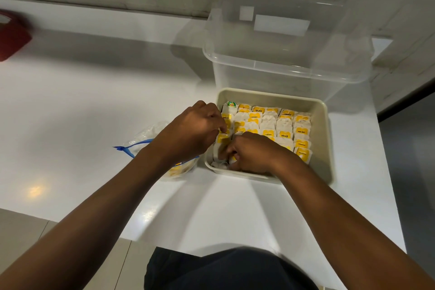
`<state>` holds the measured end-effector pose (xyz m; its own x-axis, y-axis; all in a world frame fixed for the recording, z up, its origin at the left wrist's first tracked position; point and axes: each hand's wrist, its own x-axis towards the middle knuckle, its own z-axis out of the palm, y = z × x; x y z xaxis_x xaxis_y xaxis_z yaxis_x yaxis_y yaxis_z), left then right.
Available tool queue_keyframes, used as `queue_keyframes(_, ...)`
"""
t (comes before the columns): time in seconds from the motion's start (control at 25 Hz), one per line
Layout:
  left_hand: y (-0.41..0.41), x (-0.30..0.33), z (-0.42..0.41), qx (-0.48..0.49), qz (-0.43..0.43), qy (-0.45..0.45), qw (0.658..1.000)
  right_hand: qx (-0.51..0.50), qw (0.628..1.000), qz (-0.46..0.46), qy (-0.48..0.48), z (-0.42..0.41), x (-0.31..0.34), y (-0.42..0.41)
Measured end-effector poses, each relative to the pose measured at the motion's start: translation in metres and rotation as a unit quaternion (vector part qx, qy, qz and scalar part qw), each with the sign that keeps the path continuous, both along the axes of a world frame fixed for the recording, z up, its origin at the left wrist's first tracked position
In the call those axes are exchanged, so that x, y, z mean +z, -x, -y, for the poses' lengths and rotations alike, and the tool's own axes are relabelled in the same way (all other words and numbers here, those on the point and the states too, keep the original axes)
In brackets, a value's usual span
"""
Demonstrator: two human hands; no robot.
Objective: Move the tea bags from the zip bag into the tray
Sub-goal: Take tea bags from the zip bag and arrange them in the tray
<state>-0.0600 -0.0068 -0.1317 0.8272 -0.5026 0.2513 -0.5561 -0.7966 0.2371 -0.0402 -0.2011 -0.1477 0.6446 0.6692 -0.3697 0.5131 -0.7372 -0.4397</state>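
Note:
A cream tray (322, 129) sits on the white counter, filled with rows of white tea bags with yellow tags (284, 128). My right hand (250, 152) is curled over tea bags at the tray's near left corner and pinches them. Over the tray's left edge, my left hand (195, 126) has its fingers bent onto the tea bags of the left row. A clear zip bag with a blue seal (146, 141) lies just left of the tray, partly under my left forearm, with some yellow-tagged tea bags still inside.
A large clear plastic box (282, 42) stands right behind the tray. A red object (11, 35) sits at the far left of the white counter (94, 101). The counter's near edge runs below my arms; a white brick wall is behind.

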Motion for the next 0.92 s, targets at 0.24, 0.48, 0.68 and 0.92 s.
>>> queue_keyframes(0.24,0.005,-0.001,-0.004,0.017,-0.009,-0.004,1.0,-0.043,0.998,0.024,-0.027,-0.007,-0.007,0.003)
queue_keyframes(0.48,0.004,0.007,-0.006,0.006,-0.037,-0.066,0.997,-0.091,0.974,-0.144,-0.146,0.01,-0.001,-0.006)
queue_keyframes(0.68,0.002,0.01,0.003,-0.009,-0.043,-0.133,0.99,-0.117,0.956,-0.2,-0.181,0.014,0.002,-0.005)
queue_keyframes(0.92,0.006,0.006,0.004,-0.005,-0.045,-0.119,0.992,-0.1,0.98,-0.08,-0.15,0.009,0.007,0.003)
